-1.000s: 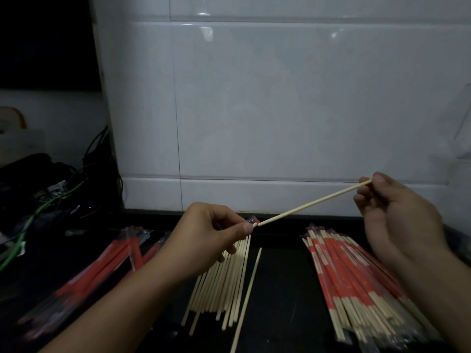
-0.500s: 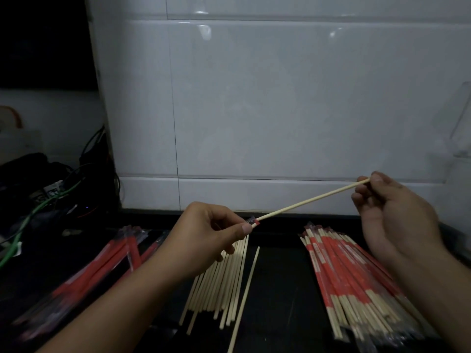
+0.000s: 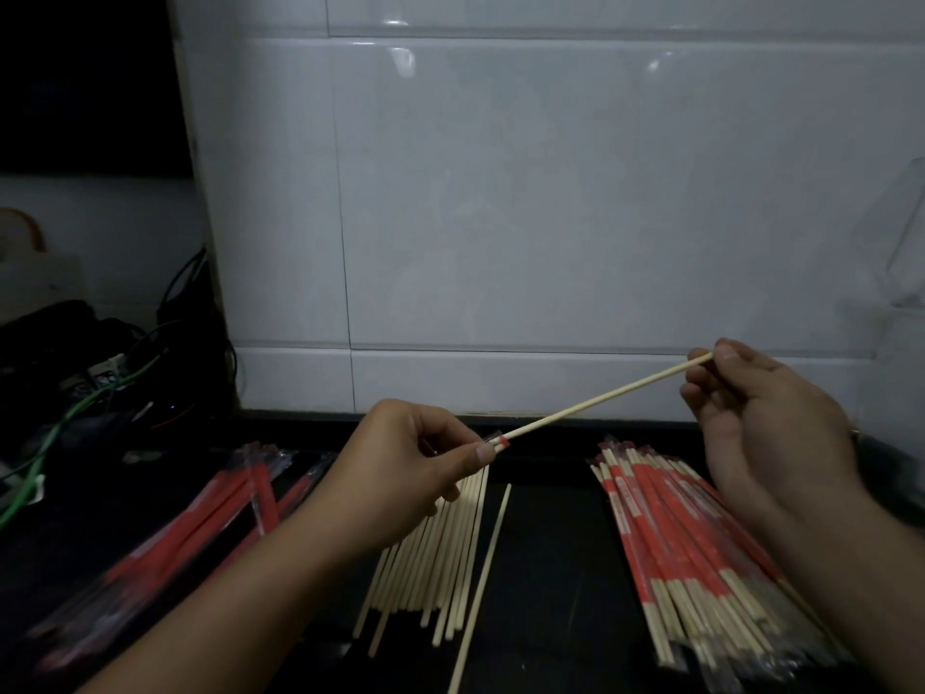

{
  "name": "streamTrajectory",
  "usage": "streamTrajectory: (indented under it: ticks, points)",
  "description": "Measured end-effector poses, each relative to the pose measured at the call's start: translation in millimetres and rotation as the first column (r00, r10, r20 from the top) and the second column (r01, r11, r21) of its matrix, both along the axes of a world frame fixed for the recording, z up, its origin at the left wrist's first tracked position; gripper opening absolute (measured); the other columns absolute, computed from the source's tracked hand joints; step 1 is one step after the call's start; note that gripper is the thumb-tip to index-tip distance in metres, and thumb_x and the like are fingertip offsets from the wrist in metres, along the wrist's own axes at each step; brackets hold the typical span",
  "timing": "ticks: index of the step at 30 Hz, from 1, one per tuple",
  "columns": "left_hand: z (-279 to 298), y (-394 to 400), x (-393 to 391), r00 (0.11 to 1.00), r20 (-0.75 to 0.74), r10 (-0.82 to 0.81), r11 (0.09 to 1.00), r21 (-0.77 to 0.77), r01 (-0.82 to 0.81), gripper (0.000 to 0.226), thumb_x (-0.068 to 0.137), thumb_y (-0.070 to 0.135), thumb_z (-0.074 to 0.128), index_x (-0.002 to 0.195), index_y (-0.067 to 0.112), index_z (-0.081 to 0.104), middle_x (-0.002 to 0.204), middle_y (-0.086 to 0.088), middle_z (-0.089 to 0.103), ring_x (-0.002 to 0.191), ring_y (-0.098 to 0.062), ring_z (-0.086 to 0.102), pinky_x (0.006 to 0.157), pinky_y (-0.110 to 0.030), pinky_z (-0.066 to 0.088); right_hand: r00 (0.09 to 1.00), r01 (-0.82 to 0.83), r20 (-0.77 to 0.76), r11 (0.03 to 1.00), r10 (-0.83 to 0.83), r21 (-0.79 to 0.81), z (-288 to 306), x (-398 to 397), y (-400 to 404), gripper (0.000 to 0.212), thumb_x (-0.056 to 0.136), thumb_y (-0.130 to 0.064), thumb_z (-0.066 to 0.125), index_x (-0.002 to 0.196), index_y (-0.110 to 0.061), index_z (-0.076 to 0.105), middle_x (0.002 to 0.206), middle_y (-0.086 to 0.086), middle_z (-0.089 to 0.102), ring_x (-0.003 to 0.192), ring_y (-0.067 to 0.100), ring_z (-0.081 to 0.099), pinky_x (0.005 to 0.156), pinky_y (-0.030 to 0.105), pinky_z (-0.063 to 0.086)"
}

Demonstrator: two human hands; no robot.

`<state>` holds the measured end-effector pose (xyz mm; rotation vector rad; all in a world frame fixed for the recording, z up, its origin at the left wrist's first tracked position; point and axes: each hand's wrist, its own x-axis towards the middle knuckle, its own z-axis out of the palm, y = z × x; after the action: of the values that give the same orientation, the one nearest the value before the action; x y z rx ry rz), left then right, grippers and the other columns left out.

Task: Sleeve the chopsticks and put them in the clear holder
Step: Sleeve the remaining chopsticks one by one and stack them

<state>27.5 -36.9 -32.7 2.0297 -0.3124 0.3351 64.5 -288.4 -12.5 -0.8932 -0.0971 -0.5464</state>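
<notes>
**Chopstick held at the sleeve mouth**

Chopstick (image 3: 600, 400) spans both hands above the dark counter (image 3: 550, 568). Right hand (image 3: 766, 418) pinches its far end; left hand (image 3: 400, 473) pinches the red sleeve (image 3: 500, 442) at its near tip. Bare chopsticks (image 3: 440, 558) lie below.

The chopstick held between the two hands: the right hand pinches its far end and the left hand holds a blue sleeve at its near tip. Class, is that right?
Not quite. In the head view the sleeve is red, not blue. The right hand does pinch the chopstick at its far end, and the left hand holds the sleeve at its near tip.
</notes>
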Motion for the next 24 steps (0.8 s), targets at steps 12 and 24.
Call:
streamTrajectory:
  ticks: [12, 24]
  points:
    - [0.4, 0.8, 0.3, 0.999, 0.004, -0.033, 0.999, -0.033, 0.033, 0.008, 0.084, 0.023, 0.076, 0.077, 0.021, 0.078, 0.064, -0.004, 0.071, 0.057, -0.009, 0.066, 0.054, -0.024, 0.054, 0.999, 0.032, 0.003, 0.999, -0.032, 0.029, 3.6, 2.6, -4.7, 0.017, 0.098, -0.003, 0.05, 0.087, -0.013, 0.06, 0.062, -0.003, 0.068, 0.056, 0.005, 0.063, 0.058, 0.016, 0.052]
    - [2.1, 0.5, -1.0, 1.0, -0.015, -0.026, 0.997, -0.075, 0.025, 0.007, 0.083, 0.02, 0.077, 0.076, 0.018, 0.078, 0.067, -0.001, 0.072, 0.058, -0.01, 0.067, 0.054, -0.026, 0.056, 1.0, 0.008, 0.0, 0.999, -0.008, 0.053, 2.7, 1.7, -5.5, 0.016, 0.098, -0.003, 0.05, 0.089, -0.012, 0.06, 0.061, -0.003, 0.068, 0.056, 0.005, 0.063, 0.058, 0.016, 0.052]
